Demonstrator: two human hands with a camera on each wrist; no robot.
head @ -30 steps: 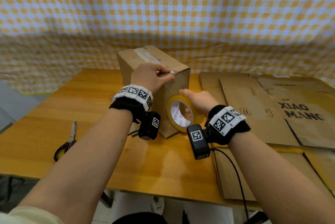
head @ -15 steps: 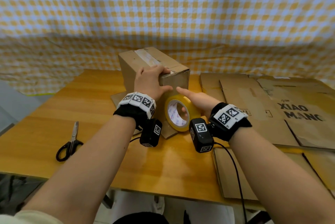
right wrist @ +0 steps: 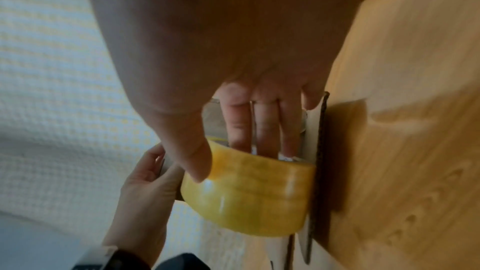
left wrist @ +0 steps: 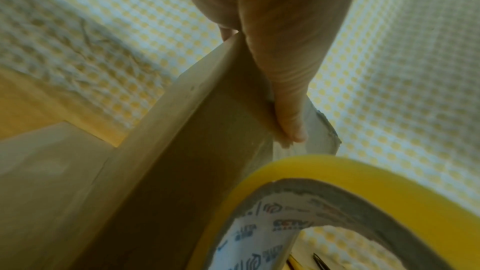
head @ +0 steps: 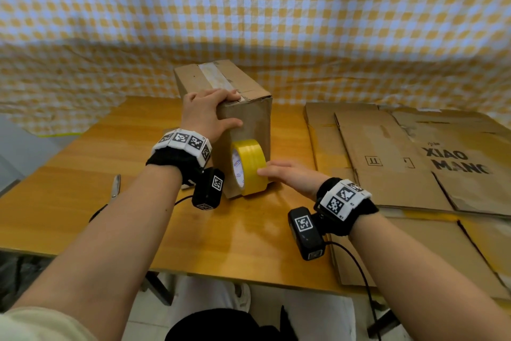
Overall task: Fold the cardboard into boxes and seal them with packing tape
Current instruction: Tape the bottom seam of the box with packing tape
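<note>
A taped-up cardboard box point(head: 253, 122) stands upright on the wooden table point(head: 83, 175). My left hand point(head: 204, 116) grips its near top corner, fingers curled over the top edge and thumb point(left wrist: 283, 81) pressed on the near face point(left wrist: 182, 171). A yellow packing tape roll point(head: 250, 166) stands on edge low against that face, close to the tabletop. My right hand point(head: 287, 175) holds the roll. In the right wrist view its thumb point(right wrist: 192, 151) lies on the yellow band point(right wrist: 246, 192) and its straight fingers reach behind it along the cardboard. The roll's printed core point(left wrist: 272, 233) shows in the left wrist view.
Scissors point(head: 114, 186) lie on the table to the left, partly behind my left forearm. Several flattened cardboard sheets point(head: 401, 158) cover the right side of the table. A checked cloth point(head: 249, 22) hangs behind. The table's near edge point(head: 221, 277) is close to my body.
The right hand has turned the roll so its yellow band faces me and brought it lower on the box's near face. The left hand has shifted, its thumb now down on that face.
</note>
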